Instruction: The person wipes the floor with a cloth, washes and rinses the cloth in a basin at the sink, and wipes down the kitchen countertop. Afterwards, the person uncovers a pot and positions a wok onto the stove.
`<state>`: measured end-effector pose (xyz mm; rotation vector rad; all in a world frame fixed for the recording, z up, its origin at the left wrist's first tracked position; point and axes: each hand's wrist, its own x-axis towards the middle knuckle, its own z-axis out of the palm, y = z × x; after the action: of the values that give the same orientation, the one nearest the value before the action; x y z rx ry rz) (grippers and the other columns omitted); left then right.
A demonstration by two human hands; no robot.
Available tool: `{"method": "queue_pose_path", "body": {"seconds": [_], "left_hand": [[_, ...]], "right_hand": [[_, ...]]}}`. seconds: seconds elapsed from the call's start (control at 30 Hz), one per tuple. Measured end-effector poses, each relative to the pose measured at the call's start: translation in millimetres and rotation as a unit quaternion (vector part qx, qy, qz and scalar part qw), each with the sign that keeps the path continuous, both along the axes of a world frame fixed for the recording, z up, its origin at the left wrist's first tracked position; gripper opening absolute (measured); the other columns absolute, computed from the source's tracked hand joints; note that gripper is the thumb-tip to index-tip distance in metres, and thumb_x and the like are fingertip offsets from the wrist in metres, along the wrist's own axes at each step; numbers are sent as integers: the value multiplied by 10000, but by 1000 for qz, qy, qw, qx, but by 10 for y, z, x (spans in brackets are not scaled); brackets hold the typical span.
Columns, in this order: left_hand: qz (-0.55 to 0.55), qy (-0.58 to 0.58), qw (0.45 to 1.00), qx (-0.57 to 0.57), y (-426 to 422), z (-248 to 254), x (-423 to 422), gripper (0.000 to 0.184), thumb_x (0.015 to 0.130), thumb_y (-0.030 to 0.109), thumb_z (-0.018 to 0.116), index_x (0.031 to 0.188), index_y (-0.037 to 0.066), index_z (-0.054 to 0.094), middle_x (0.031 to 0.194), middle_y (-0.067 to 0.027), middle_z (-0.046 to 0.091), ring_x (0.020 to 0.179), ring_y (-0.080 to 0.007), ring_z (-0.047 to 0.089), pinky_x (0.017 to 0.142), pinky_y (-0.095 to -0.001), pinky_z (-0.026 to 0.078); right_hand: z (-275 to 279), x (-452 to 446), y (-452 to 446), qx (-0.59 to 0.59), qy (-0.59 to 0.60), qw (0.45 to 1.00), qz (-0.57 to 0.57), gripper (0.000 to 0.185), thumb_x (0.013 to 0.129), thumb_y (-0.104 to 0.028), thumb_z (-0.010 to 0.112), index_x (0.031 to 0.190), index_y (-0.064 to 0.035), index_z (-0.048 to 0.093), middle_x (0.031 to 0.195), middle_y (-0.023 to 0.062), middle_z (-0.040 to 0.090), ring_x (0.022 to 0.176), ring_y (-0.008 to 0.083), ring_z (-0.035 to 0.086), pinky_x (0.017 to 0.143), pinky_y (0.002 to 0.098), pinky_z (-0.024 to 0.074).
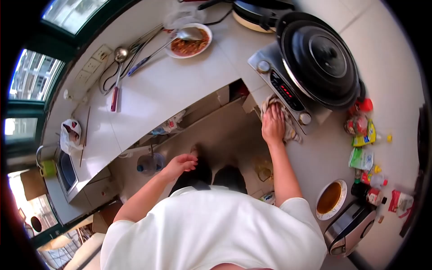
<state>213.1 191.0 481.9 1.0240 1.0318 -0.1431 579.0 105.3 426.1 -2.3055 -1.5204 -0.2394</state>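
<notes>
My right hand (272, 122) presses on a crumpled patterned cloth (293, 134) at the counter edge, its fingers bent over the fabric. Right beside it is an induction cooker (276, 87) with red lit digits and two knobs. On the cooker sits a black pan with a dark lid (327, 53). My left hand (181, 165) hangs in the air in front of my body, away from the counter. Its fingers are loosely curled and apart, with nothing visible in them.
On the far counter are a plate of red food (180, 47) with a spatula (157, 55) across it, and a ladle (118, 76). Seasoning packets and bottles (361, 158), a bowl of brown sauce (330, 200) and a rice cooker (351, 227) stand at right. A sink (67, 171) is at left.
</notes>
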Motion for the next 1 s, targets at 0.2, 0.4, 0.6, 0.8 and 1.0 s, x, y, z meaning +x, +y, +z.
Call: {"method": "queue_pose_path", "body": {"seconds": [0.2,0.4,0.6,0.8,1.0], "left_hand": [[18,-5,1000,-1,500,73,-248,218,860,117,547,1065,46,566,986,-68,601,890,-154,571,800,-266,455],[33,-33,999,-10,1122,65,-543,227,865,113,517,1073,30,553,991,-51,593,855,-117,546,762,-243,429],[48,-12,999,-13,1558,5,-950,199,876,105,512,1055,34,563,979,-39,587,913,-137,539,845,-278,431],[46,-8,998,32,1862,270,-1345,219,884,129,515,1066,15,550,975,-42,589,914,-118,531,832,-257,426],[174,-36,984,26,1804,129,-1867,201,878,120,512,1049,25,558,957,-36,588,884,-115,532,815,-255,432]], "right_hand": [[-163,-59,1268,39,35,998,29,355,884,-201,419,1157,13,492,1255,185,464,1195,321,407,985,425,314],[-290,-3,2657,-87,-18,995,-38,499,898,-316,368,1300,-20,366,1384,126,336,1312,255,247,1043,438,203],[-154,461,3672,-182,-20,970,-158,461,899,-408,313,1328,-246,366,1455,29,199,1343,210,146,1028,535,151],[-245,524,3605,-128,-16,970,-208,461,909,-385,308,1312,-180,396,1436,53,249,1334,255,187,1051,479,170],[-341,-886,2570,-109,-64,992,1,485,837,-240,488,1255,-9,406,1409,178,262,1311,339,230,1047,491,198]]}}
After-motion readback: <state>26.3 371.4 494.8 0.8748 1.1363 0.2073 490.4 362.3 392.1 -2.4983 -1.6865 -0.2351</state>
